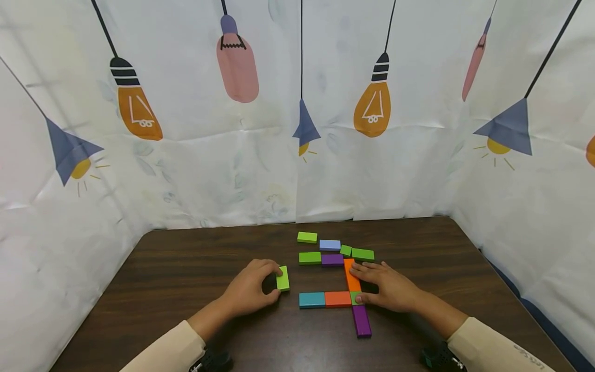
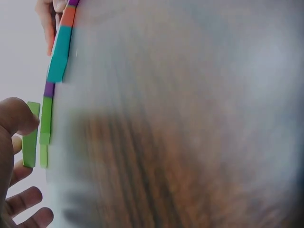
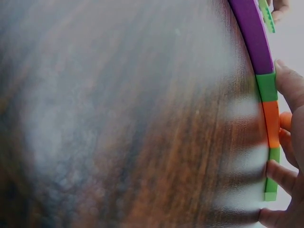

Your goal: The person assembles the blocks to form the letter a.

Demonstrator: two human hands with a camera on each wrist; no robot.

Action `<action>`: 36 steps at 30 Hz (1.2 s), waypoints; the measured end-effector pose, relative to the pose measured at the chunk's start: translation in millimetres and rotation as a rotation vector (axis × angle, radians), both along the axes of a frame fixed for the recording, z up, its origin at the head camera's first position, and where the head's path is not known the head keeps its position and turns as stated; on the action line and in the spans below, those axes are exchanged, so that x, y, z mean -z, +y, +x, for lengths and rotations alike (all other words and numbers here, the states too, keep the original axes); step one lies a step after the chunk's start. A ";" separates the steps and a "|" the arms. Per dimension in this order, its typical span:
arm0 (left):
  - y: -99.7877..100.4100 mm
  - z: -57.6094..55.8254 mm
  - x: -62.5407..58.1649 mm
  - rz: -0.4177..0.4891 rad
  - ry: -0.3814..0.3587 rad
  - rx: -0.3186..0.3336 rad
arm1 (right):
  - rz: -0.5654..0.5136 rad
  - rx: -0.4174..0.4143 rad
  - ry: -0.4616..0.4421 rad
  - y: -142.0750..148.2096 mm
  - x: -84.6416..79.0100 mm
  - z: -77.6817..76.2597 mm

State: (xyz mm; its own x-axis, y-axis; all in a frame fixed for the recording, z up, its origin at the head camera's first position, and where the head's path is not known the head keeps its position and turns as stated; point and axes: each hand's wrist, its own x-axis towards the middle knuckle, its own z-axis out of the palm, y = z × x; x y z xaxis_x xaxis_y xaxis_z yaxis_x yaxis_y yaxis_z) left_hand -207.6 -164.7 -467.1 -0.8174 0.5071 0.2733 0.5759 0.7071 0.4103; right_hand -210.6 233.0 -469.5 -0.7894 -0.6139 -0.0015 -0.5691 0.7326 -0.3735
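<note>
My left hand pinches a light green block between thumb and fingers, left of the other blocks. In the left wrist view this green block is tilted between thumb and fingertips. My right hand lies with fingers extended. Its fingertips touch an orange block, and its thumb rests on a small green block that it partly covers. From that small block a purple block extends toward me. A red-orange block and a teal block run left from it in a line.
Farther back lie a green block, a purple block, a pale blue block and several more green ones, such as the rearmost block. The dark wooden table ends at a lamp-patterned cloth.
</note>
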 end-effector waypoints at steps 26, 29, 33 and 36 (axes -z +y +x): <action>9.5 36.5 -0.5 -0.014 -0.074 0.100 | 0.000 -0.007 0.003 0.6 0.8 0.0; 10.1 38.8 0.1 -0.017 -0.091 0.111 | 0.000 -0.007 0.004 0.6 0.6 0.0; 11.5 41.8 0.0 -0.032 -0.102 0.128 | 0.000 -0.006 0.003 0.3 0.3 -0.4; 12.5 43.4 -0.2 -0.046 -0.101 0.133 | 0.000 -0.005 0.003 0.0 0.0 -0.5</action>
State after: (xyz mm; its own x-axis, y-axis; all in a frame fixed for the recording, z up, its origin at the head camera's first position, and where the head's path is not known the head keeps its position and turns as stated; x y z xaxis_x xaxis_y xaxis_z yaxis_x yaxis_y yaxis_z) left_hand -164.2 -152.2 -466.9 -0.7640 0.6231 0.1674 0.6236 0.6465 0.4395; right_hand -211.1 233.0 -469.5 -0.7865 -0.6175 0.0012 -0.5736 0.7298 -0.3720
